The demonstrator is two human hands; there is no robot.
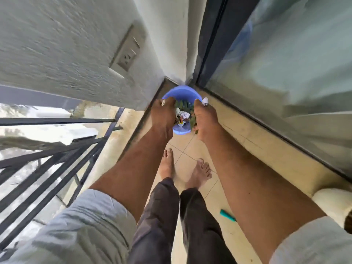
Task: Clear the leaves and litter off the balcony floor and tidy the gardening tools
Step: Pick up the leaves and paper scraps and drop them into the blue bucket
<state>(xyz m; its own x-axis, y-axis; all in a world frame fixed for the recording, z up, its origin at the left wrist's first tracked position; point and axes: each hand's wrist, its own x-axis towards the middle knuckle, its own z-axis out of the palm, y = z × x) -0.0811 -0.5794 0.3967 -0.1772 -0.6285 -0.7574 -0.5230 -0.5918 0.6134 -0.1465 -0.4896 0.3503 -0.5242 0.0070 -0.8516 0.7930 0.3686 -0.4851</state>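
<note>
A blue plastic bucket (182,93) stands in the balcony's far corner, holding green leaves (183,106) and crumpled paper litter (183,116). Both arms reach down over it. My left hand (163,116) hangs over the bucket's left rim with curled fingers on a bit of white litter (163,102). My right hand (204,119) is over the right rim, gripping green leaves (193,123) and a white scrap (205,101). A teal tool handle (227,215) lies on the floor tiles, partly hidden behind my right forearm.
A rough white wall with a socket plate (127,48) rises on the left. A glass sliding door (285,63) with a dark frame runs along the right. A black metal railing (57,149) closes the left side. My bare feet (184,168) stand on beige tiles.
</note>
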